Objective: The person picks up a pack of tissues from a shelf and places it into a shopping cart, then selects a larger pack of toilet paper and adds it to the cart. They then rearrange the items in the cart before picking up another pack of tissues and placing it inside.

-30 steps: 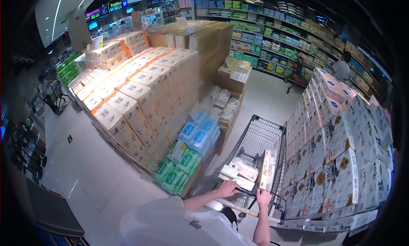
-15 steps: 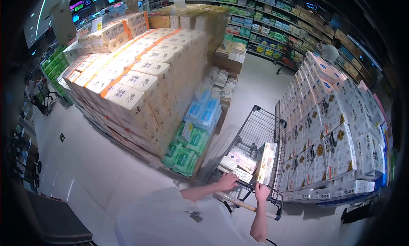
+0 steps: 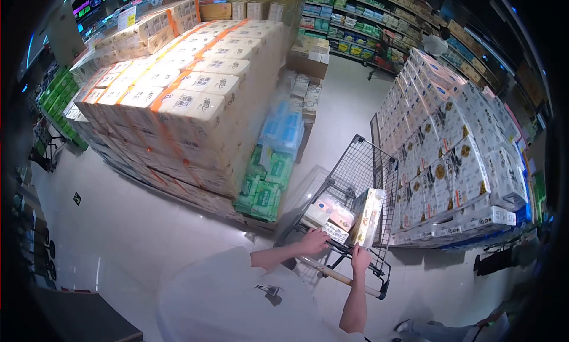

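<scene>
A metal-wire shopping cart (image 3: 386,212) stands in front of me, a little right of the middle. My left hand (image 3: 314,241) is closed over the dark bar at the basket's near end, beside the packs. My right hand (image 3: 360,259) is closed at the same end, at the foot of a tall white pack (image 3: 368,217) that leans in the basket. What lies under its fingers is partly hidden. Pink-and-white tissue packs (image 3: 335,213) lie to the left of the tall pack. The cart's pale push handle (image 3: 335,275) runs below both hands, closer to my body.
A large strapped stack of tissue packs (image 3: 195,105) stands left, with green packs (image 3: 261,197) and blue packs (image 3: 281,129) along its side. Another tall stack (image 3: 438,170) borders the cart's right. A person's legs (image 3: 438,330) show at bottom right. Shelves (image 3: 355,34) line the back.
The view has shifted, and the stacks sit higher and slightly left in it. A person's legs have come into view at bottom right. Both hands stay at the cart's near end.
</scene>
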`<state>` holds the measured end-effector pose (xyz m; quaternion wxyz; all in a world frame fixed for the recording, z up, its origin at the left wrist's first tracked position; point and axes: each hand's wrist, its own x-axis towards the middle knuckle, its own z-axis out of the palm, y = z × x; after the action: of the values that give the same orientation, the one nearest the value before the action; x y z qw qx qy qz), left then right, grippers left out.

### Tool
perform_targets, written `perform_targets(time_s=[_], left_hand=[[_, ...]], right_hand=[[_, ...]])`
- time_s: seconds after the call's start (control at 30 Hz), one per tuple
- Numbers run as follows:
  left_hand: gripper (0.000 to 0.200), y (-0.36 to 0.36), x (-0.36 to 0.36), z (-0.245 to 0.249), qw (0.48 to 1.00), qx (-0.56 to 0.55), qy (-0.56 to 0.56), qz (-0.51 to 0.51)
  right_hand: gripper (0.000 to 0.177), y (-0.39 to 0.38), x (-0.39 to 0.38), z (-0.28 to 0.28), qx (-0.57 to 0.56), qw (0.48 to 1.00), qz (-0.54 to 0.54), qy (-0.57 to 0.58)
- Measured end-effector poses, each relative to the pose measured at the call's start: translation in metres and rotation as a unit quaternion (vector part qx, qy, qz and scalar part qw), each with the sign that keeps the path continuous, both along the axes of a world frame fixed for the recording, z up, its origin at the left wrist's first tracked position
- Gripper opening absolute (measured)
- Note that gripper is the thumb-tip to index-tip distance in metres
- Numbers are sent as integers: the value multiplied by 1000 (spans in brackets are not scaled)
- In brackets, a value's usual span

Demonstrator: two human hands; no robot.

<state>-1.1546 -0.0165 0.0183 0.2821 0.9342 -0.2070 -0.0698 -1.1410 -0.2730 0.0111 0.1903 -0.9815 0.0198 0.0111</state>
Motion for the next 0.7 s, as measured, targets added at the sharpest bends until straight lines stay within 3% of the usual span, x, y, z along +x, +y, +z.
perform_targets(time_s=[0.7], left_hand=[[34, 107, -150, 6, 988, 27, -8, -149]], right_hand=[[45, 113, -219, -2, -31, 986, -149, -65]])
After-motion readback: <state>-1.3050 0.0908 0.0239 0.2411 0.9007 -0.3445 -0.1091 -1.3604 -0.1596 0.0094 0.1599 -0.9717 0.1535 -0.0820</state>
